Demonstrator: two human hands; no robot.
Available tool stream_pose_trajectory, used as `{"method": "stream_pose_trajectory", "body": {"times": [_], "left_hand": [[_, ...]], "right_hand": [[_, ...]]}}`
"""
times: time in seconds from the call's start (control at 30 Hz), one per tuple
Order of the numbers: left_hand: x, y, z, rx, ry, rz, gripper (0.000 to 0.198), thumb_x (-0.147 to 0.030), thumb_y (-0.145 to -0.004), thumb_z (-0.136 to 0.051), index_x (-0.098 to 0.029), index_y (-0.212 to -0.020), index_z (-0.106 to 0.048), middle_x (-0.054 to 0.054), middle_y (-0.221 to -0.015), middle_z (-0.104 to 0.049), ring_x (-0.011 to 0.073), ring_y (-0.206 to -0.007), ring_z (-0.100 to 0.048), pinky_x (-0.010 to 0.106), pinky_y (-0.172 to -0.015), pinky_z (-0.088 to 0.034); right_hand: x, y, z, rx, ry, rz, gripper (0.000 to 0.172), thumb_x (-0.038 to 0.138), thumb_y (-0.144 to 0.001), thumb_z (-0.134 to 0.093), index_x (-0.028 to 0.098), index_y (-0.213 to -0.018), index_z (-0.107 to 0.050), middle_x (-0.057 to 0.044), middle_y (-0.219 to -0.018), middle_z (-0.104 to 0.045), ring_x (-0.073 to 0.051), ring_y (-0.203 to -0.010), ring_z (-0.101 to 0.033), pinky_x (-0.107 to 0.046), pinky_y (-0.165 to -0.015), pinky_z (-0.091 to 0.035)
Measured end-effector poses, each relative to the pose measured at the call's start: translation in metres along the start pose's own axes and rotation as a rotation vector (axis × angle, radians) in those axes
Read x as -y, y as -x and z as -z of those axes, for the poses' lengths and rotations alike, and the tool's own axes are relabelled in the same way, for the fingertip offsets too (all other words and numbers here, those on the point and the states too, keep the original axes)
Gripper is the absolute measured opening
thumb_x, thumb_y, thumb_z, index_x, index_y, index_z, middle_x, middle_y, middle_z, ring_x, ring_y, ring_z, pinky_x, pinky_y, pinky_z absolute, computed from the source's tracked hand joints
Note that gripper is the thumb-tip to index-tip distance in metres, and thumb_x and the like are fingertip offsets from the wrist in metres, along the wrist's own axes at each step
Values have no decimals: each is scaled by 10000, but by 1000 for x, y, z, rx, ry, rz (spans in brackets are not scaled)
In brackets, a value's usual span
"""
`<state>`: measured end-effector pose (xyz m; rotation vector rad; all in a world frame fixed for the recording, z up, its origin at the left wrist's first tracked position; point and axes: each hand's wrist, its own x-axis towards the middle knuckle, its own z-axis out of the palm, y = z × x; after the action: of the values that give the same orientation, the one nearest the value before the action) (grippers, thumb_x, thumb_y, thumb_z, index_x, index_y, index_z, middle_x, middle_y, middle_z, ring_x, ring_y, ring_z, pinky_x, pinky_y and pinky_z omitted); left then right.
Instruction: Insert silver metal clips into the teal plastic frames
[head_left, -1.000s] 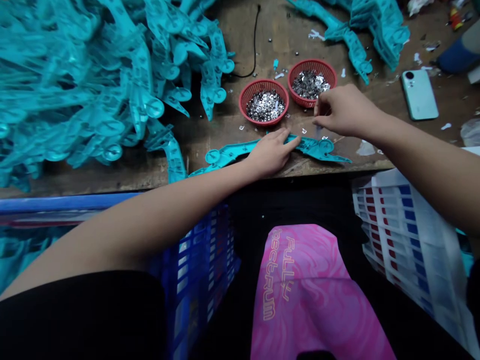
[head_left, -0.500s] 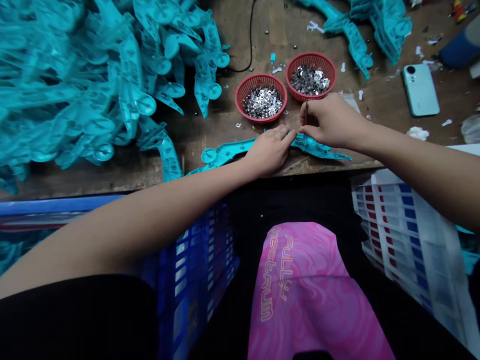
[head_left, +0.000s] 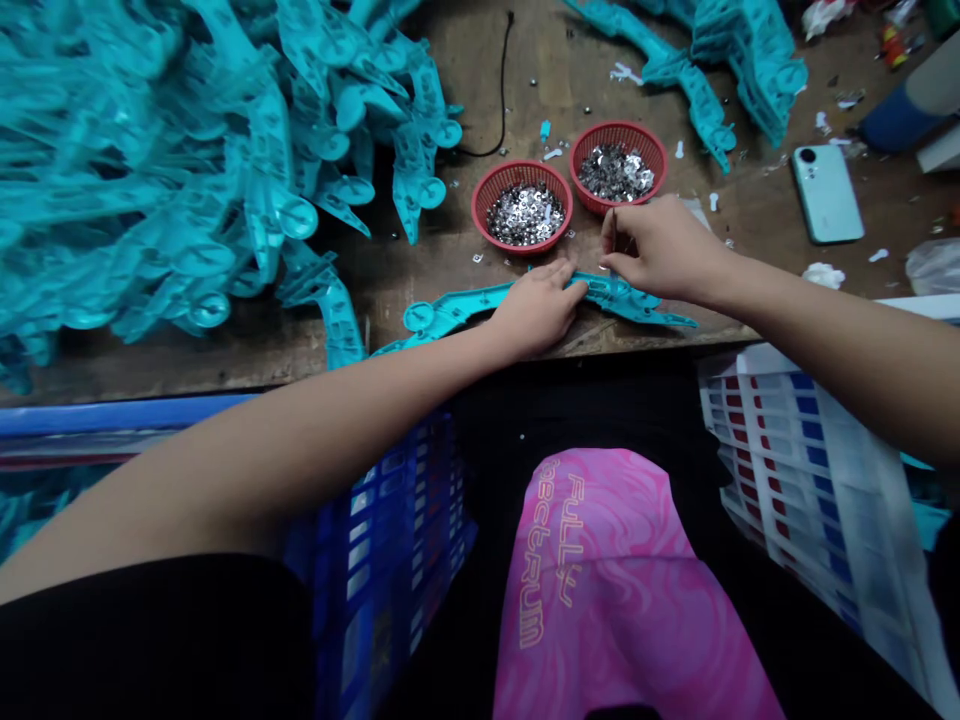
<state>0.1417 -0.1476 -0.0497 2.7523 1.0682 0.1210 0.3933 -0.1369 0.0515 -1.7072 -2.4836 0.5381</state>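
Observation:
On the near edge of the table lies a long teal plastic part, with a round disc at its left end and a narrow tip at the right. My left hand grips it around the middle, fingers over the top, hiding that stretch. Just right of it, my right hand pinches a thin dark tool above the part; its tip is too small to make out. Behind the hands stand two red baskets, the left basket and the right basket, both holding small shiny metal pieces.
A large heap of teal parts fills the left of the table. More teal parts lie at the back right, near a phone. A blue crate and a white crate stand below the table edge.
The view has shifted slightly. My right hand has moved a little away from my left, showing more of the teal part between them. Both hands keep their grips.

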Motion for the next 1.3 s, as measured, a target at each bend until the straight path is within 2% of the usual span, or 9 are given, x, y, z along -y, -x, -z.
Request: {"method": "stream_pose_trajectory", "body": {"times": [0.17, 0.33, 0.53, 0.67, 0.83, 1.0, 1.13, 1.2, 1.3], "left_hand": [[0, -3, -2, -41, 66, 5, 604, -58, -1152, -529, -3, -1708, -760, 371, -1799, -746, 461, -1720, -745, 694, -1465, -614], [1, -4, 3, -14, 21, -3, 586, -57, -1169, -488, -81, -1655, -814, 314, -1651, -821, 424, -1575, -778, 595, -1349, -655], [0, -5, 17, 26, -34, -13, 578, -54, -1161, -524, -167, -1643, -822, 241, -1531, -844, 396, -1380, -767, 521, -1209, -660], [-3, -8, 34, -56, -21, -28, 589, -26, -1132, -560, -216, -1625, -820, 226, -1645, -796, 403, -1458, -740, 569, -1275, -655], [-13, -8, 80, -232, -13, -36, 531, -86, -1159, -602, -261, -1625, -787, 192, -1807, -735, 467, -1736, -651, 776, -1467, -539], [-30, 0, 126, -315, 33, -68, 435, -220, -1291, -575, -355, -1670, -740, 64, -2053, -562, 511, -1996, -383, 986, -1571, -245], [-29, 0, 118, -249, -20, -282, 398, -243, -1335, -490, -290, -1432, -874, 88, -1857, -776, 400, -1867, -611, 765, -1538, -495], [-28, -1, 104, -233, -59, -383, 328, -247, -1310, -576, -261, -1344, -902, 111, -1653, -894, 363, -1657, -773, 607, -1319, -668], [-30, 0, 86, -153, -48, -442, 194, -269, -1260, -714, -233, -1249, -904, 106, -1408, -961, 315, -1280, -878, 489, -919, -673]], "right_hand": [[-9, -7, 7, 0, 90, -50, 442, 400, -1192, -694, 235, -1542, -908, -185, -1297, -946, -434, -1207, -869, -548, -1105, -688], [-39, -28, -15, 213, 318, -128, 299, 268, -1124, -752, 212, -1306, -982, -207, -1233, -943, -425, -1133, -872, -540, -1042, -672], [-44, -33, -13, 131, 309, -118, 348, 330, -1164, -691, 196, -1287, -988, -242, -1290, -946, -428, -1168, -869, -547, -1073, -671], [-22, -15, 5, 149, 26, 99, 532, 529, -1223, -682, 260, -1628, -899, -169, -1480, -945, -432, -1357, -873, -544, -1174, -694], [-9, 5, 32, 139, 4, 231, 1269, 439, -960, -962, 294, -2100, -424, -169, -1846, -773, -500, -1627, -772, -617, -1318, -675], [-63, -34, 85, -87, 129, -68, 966, 283, -1152, -862, 46, -2029, -532, -342, -1956, -619, -508, -1799, -652, -570, -1490, -500], [-123, -97, 93, -268, 139, -467, 730, 346, -1275, -827, -28, -1887, -686, -376, -1755, -767, -390, -1645, -770, -422, -1306, -525], [-144, -123, 80, -311, 106, -542, 668, 342, -1279, -820, -44, -1818, -743, -373, -1703, -797, -343, -1565, -798, -400, -1232, -527], [-168, -151, 54, -330, 51, -528, 669, 314, -1246, -851, -66, -1788, -754, -386, -1716, -788, -305, -1527, -797, -376, -1197, -519]]}}
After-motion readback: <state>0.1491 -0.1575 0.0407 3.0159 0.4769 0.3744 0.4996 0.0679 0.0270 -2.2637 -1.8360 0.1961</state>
